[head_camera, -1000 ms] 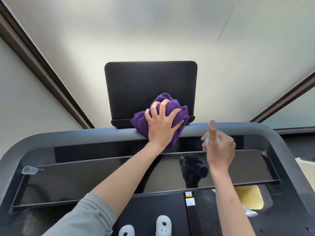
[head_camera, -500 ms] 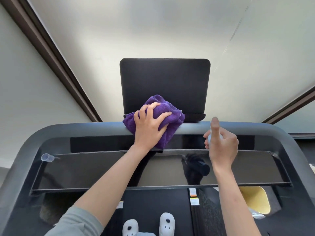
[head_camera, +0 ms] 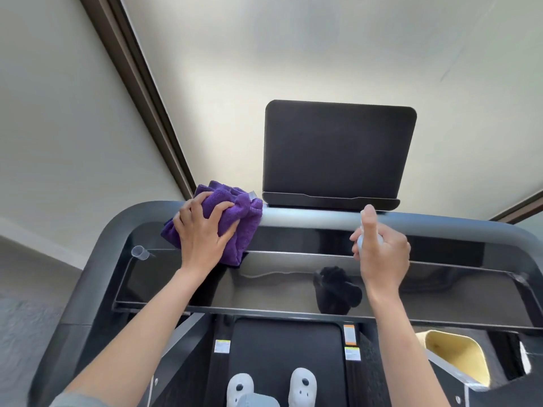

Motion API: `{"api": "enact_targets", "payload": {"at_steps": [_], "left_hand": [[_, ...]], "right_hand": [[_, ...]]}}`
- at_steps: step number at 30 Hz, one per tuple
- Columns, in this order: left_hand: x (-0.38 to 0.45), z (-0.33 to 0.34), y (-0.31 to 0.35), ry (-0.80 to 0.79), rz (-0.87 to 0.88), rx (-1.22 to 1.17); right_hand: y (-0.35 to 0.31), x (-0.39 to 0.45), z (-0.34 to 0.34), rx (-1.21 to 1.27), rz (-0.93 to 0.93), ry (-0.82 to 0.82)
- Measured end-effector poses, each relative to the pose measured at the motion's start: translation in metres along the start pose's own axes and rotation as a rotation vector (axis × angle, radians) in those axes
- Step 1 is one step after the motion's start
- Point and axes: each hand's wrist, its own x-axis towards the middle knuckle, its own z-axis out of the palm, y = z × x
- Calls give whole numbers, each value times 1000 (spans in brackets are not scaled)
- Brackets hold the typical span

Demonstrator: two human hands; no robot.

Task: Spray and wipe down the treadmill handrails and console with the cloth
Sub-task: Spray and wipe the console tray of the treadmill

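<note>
Fig.: wipe step in hand. Left hand (head_camera: 202, 233) w/ fingers curled over purple cloth (head_camera: 232, 207), pressing it on front handrail (head_camera: 308, 218), left of screen (head_camera: 338, 151). Right hand (head_camera: 382, 254) grips small spray bottle (head_camera: 363, 239), forefinger on top. Next move likely calls for a pass toward the left corner. Yellow bin (head_camera: 458, 356), lower right: contents not visible.

Both arms stretched forward, left hand (head_camera: 202, 230) palm down with fingers spread and curled over a cloth (head_camera: 232, 207), right hand (head_camera: 382, 254) fisted, index finger raised straight
</note>
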Motion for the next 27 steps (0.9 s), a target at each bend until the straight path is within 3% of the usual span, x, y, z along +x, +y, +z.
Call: {"api": "enact_targets", "payload": {"at_steps": [12,22,27], "left_hand": [[-18,8,11,-17,3,-19],[-24,38,108,-68,372,-36],[-17,57,170,-53,419,-16]], "right_hand": [[-11,-38,17,-34,30,50],[3,-38,-15,-33,79,91],[26,-14,-58,-49,85,124]]}}
